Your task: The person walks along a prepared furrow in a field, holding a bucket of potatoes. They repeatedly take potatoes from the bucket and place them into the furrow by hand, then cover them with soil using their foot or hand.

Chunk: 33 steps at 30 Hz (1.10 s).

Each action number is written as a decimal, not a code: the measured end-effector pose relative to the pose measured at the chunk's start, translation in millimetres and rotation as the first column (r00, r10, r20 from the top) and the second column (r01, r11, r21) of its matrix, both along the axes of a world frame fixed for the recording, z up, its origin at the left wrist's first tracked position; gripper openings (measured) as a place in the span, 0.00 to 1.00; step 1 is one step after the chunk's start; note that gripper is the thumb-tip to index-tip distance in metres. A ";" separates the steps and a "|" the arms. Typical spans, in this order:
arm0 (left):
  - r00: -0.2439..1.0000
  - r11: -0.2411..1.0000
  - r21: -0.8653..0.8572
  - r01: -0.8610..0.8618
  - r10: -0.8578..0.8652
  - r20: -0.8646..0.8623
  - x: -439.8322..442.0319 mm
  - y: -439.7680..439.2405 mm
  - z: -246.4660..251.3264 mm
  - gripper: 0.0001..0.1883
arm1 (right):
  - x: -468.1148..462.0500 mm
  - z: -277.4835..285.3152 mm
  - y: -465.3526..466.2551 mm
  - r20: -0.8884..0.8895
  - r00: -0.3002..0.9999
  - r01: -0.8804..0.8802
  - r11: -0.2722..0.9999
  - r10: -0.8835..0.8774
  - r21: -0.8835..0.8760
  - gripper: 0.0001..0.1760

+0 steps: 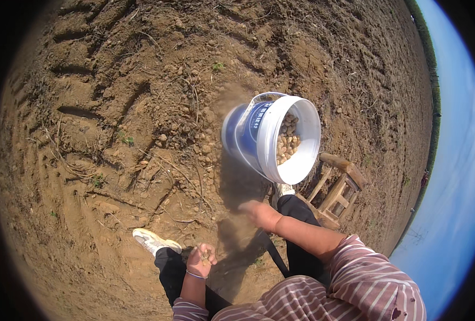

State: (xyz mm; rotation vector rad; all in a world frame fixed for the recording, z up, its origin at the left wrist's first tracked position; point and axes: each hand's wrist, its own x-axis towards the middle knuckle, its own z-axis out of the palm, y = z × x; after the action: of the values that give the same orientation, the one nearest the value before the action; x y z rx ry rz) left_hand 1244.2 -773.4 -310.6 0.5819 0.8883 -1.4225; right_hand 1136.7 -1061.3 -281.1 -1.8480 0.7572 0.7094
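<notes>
My left hand (200,259) is turned palm up near my left shoe, its fingers curled around several small tan pieces (206,255) that look like unshelled peanuts. Blurred by motion, my right hand (257,214) is low over the soil, just below the bucket in the picture. Whether it holds anything cannot be made out. A blue and white plastic bucket (245,128) with a wire handle stands on the ground beyond that hand. Inside its white rim lies a heap of unshelled peanuts (287,148); the bucket bears writing.
A small wooden stool (335,192) is on the soil right of the bucket. My left shoe (155,240) and right shoe (284,189) flank the work area. Loose brown soil (101,160) has clods, ruts, dry stalks and small green sprouts. A dark strap (274,253) hangs between my legs.
</notes>
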 end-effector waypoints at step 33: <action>0.269 0.781 0.485 0.395 -0.603 0.751 -42.4 -408.8 83.8 0.16 | -66.6 75.4 -151.4 0.293 0.512 0.859 0.481 -0.807 -0.177 0.06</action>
State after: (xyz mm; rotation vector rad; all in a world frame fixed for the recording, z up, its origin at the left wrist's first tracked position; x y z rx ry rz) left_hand 1201.8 -1182.2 -226.8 1.7281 -0.0886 -1.2703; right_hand 1070.1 -1212.8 -205.6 -1.4658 1.5661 -0.2447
